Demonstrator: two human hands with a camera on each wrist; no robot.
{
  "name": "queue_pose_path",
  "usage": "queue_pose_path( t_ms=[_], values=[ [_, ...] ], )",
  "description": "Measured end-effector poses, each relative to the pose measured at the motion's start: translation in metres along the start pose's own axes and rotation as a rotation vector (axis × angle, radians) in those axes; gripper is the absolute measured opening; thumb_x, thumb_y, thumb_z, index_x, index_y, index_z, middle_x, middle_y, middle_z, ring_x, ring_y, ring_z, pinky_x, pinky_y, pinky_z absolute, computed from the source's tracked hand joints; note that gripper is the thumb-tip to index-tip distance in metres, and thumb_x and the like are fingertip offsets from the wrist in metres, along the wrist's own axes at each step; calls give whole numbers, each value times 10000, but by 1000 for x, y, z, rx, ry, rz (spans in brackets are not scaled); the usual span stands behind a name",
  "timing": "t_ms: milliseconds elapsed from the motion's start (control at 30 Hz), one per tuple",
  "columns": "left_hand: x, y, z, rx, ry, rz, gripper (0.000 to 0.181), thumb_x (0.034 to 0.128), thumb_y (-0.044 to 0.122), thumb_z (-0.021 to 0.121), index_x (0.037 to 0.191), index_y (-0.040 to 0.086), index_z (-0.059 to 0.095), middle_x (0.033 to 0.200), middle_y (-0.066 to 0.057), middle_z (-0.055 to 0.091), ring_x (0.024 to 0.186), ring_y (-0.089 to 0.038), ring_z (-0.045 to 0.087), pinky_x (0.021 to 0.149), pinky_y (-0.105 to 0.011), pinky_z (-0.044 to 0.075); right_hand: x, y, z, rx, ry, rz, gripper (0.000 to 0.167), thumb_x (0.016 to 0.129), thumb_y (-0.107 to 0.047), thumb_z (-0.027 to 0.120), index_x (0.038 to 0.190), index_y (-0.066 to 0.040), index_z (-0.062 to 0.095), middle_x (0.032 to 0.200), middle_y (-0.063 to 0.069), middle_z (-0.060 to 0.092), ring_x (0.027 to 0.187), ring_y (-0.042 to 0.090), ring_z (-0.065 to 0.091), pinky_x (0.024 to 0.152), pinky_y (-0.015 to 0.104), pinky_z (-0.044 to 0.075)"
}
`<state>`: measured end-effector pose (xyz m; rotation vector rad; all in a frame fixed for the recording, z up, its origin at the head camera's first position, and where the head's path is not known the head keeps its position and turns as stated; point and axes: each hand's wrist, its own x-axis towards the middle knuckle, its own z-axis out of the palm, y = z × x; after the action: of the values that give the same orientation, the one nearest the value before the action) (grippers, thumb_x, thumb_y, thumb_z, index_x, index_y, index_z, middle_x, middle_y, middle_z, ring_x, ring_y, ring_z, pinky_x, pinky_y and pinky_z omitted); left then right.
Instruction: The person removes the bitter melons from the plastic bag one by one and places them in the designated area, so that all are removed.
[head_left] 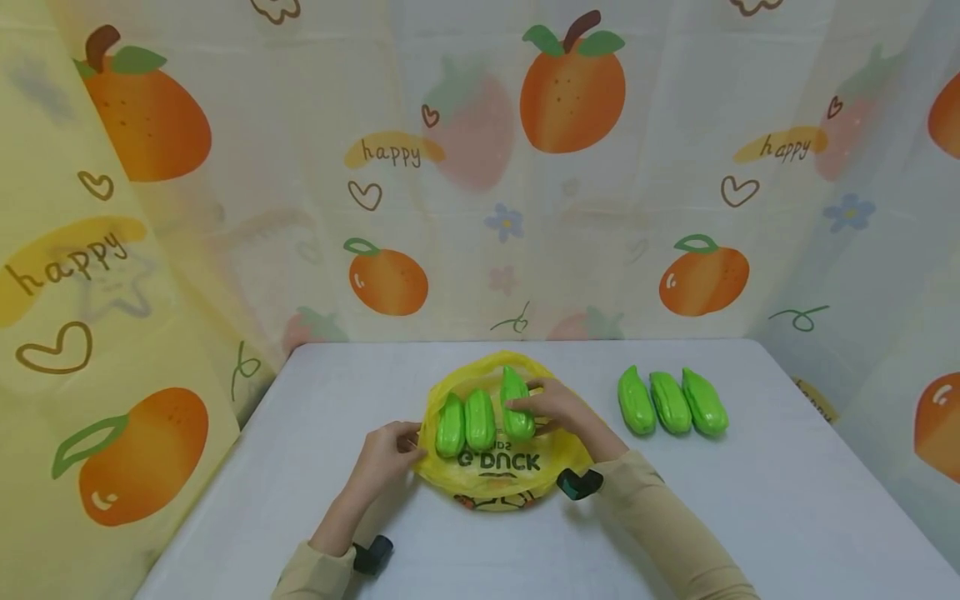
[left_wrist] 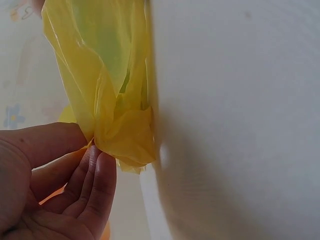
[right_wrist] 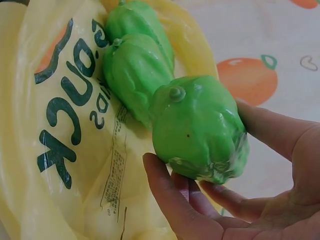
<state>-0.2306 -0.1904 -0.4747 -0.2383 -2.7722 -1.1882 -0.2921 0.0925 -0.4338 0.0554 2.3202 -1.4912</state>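
Note:
A yellow plastic bag (head_left: 498, 486) with dark lettering lies on the white table. On its left part two green vegetable-shaped objects (head_left: 450, 427) (right_wrist: 135, 70) rest side by side. My right hand (head_left: 558, 406) (right_wrist: 200, 210) grips a third green object (head_left: 516, 404) (right_wrist: 197, 130) between thumb and fingers, over the bag and just right of the other two. My left hand (head_left: 388, 454) (left_wrist: 60, 185) pinches the bag's left edge (left_wrist: 120, 135) between thumb and fingers.
Three more green objects (head_left: 671, 403) lie in a row on the right side of the white table (head_left: 780, 500). A printed curtain (head_left: 465, 250) with oranges and hearts hangs behind and on both sides.

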Motion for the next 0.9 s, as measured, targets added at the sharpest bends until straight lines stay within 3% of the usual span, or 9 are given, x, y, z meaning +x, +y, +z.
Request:
queue_pose_path(
  t_ms=[900],
  values=[
    [-1, 2, 0, 2, 1, -5, 354, 758, 25, 744, 1104, -14, 676, 876, -60, 671, 769, -145, 633, 677, -283, 541, -29, -3, -12, -14, -12, -57, 784, 806, -369, 740, 1401, -5, 384, 1248, 214, 560, 1002, 286, 642, 711, 400, 576]
  ],
)
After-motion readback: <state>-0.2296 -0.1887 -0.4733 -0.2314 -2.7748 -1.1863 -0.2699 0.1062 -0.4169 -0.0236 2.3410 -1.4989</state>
